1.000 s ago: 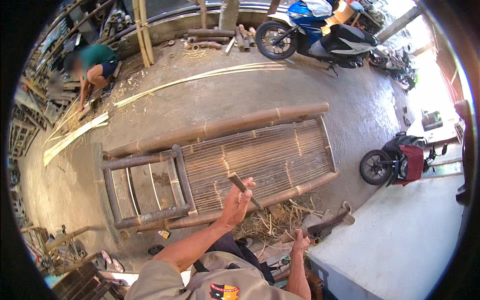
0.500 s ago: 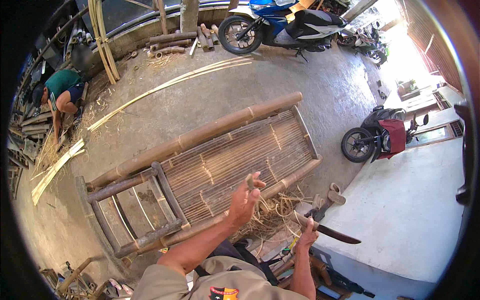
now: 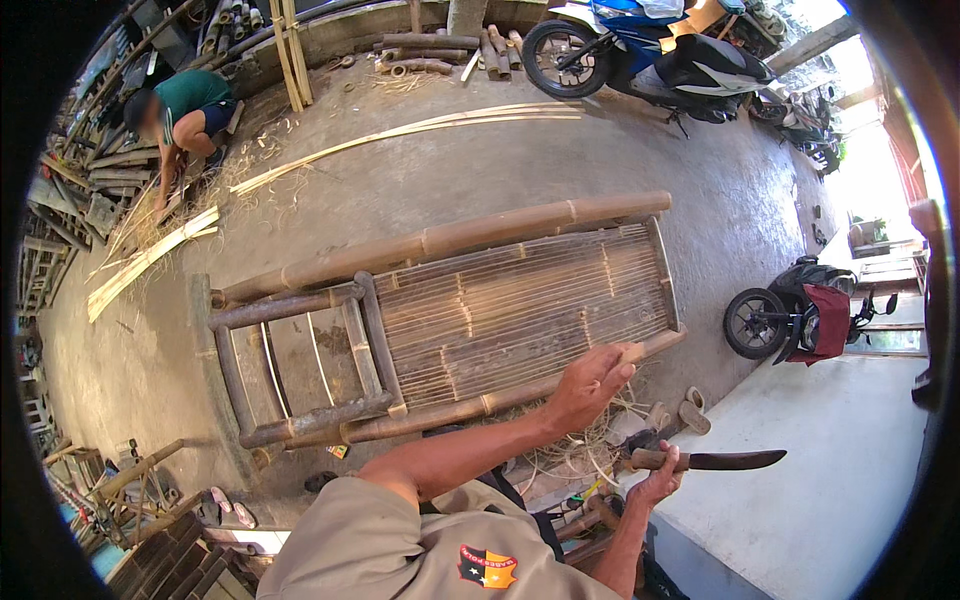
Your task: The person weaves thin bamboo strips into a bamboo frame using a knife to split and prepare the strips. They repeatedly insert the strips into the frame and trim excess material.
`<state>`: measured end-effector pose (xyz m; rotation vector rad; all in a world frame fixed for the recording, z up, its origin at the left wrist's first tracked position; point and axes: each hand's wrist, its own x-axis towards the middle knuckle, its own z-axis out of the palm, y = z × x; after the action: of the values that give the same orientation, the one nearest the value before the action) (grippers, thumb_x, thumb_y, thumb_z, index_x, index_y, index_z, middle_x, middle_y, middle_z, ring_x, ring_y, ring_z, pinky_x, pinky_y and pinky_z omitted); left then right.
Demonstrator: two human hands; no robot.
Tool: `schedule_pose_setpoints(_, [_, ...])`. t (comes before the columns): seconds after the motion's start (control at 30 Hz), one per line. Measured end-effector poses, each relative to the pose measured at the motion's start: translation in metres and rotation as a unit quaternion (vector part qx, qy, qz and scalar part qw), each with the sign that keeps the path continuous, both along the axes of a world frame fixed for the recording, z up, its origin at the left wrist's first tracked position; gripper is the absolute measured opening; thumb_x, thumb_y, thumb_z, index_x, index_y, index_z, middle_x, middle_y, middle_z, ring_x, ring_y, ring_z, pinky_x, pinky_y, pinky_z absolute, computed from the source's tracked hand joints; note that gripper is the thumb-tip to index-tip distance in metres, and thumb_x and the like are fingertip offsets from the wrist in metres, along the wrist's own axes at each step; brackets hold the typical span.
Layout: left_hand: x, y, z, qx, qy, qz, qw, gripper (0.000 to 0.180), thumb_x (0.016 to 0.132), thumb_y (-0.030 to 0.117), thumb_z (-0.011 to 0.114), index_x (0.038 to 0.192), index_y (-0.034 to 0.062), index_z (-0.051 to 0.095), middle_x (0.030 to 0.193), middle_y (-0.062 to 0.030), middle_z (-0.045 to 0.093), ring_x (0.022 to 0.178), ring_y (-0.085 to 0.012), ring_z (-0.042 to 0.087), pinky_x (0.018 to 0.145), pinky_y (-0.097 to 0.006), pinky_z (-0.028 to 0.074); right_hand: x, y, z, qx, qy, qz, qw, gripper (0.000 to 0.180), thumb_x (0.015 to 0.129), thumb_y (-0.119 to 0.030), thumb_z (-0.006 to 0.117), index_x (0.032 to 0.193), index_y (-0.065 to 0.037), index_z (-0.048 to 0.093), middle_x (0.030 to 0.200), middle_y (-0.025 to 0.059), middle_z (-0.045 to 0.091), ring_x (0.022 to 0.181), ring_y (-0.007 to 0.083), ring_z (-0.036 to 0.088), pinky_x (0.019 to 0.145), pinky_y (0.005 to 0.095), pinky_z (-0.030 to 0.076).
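Observation:
My left hand [image 3: 590, 388] is closed over the near rail of a bamboo bench [image 3: 510, 305]. Whatever its fingers hold, if anything, cannot be made out. To the right, my right hand [image 3: 656, 484] grips a machete [image 3: 738, 461] by its thick wooden handle, the dark blade pointing right. The bench has a slatted bamboo bed, heavy round poles along both long sides and an open frame at its left end. Thin bamboo shavings [image 3: 560, 455] lie in a tangle below my left forearm.
A person [image 3: 195, 100] crouches at the far left by split bamboo strips [image 3: 150, 262]. Long strips [image 3: 400, 140] lie on the concrete. A blue scooter [image 3: 650, 60] and another motorbike [image 3: 790, 310] stand beyond. At right is a white ledge [image 3: 790, 430], with sandals [image 3: 693, 410] beside it.
The view has shifted, so the bench sits farther right. My left hand has moved right along the near rail, its fingers now closed in. My right hand still holds the machete.

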<state>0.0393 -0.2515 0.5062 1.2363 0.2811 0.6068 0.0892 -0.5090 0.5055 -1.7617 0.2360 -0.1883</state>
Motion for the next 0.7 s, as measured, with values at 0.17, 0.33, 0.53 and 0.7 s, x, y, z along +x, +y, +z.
schedule_pose_setpoints(0.17, [0.004, -0.002, 0.006, 0.082, 0.020, 0.006, 0.996, 0.030, 0.105, 0.021, 0.061, 0.129, 0.0039, 0.061, 0.103, -0.0093, 0.068, 0.093, -0.0191, 0.064, 0.085, -0.035, 0.052, 0.009, 0.001, 0.007, 0.019, 0.093, 0.009, 0.995, 0.034, 0.094, -0.034, 0.071, 0.100, -0.001, 0.065, 0.080, 0.0101, 0.070, 0.071, 0.0190, 0.065, 0.071, 0.0343, 0.052])
schedule_pose_setpoints(0.33, [0.019, -0.001, 0.023, 0.114, 0.012, -0.040, 0.993, 0.025, 0.105, 0.015, 0.060, 0.127, 0.0049, 0.061, 0.105, -0.0110, 0.072, 0.096, -0.0170, 0.068, 0.084, -0.034, 0.054, 0.008, 0.021, 0.050, 0.051, 0.104, 0.085, 0.990, 0.028, 0.095, -0.026, 0.071, 0.103, -0.001, 0.062, 0.073, 0.0067, 0.064, 0.061, 0.0171, 0.065, 0.058, 0.0311, 0.054])
schedule_pose_setpoints(0.53, [0.036, -0.024, 0.055, 0.162, 0.007, -0.116, 0.980, 0.022, 0.104, 0.013, 0.060, 0.124, 0.0040, 0.062, 0.107, -0.0141, 0.073, 0.097, -0.0200, 0.072, 0.079, -0.035, 0.057, -0.014, 0.045, 0.130, 0.116, 0.063, 0.191, 0.973, 0.032, 0.099, -0.016, 0.062, 0.124, 0.002, 0.054, 0.080, 0.0075, 0.066, 0.064, 0.0148, 0.066, 0.057, 0.0278, 0.053])
schedule_pose_setpoints(0.7, [0.042, -0.065, 0.084, 0.180, 0.005, -0.150, 0.972, 0.022, 0.105, 0.013, 0.059, 0.125, 0.0042, 0.062, 0.105, -0.0119, 0.074, 0.098, -0.0203, 0.073, 0.081, -0.033, 0.057, -0.020, 0.032, 0.179, 0.062, 0.023, 0.284, 0.956, 0.032, 0.100, -0.012, 0.058, 0.126, 0.004, 0.050, 0.083, 0.0055, 0.062, 0.066, 0.0122, 0.065, 0.057, 0.0272, 0.053])
